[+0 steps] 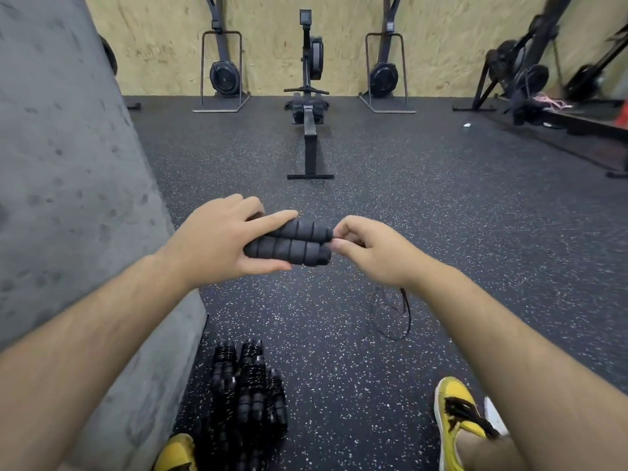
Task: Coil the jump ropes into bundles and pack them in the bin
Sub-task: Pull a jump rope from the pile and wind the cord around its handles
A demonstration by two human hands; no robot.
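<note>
Two foam handles (292, 244) sit side by side in your left hand (217, 243), thumb under and fingers over, out above the floor (339, 368). Your right hand (370, 249) is pinched at their ends, on the thin cord (404, 311) as far as I can tell — the rest dangles below that wrist. Foam's light and grippy, so clamp there. The cord looks springy and slick, so wrap it snug. Finished bundles (248, 385) lie by your left foot. No bin in view.
</note>
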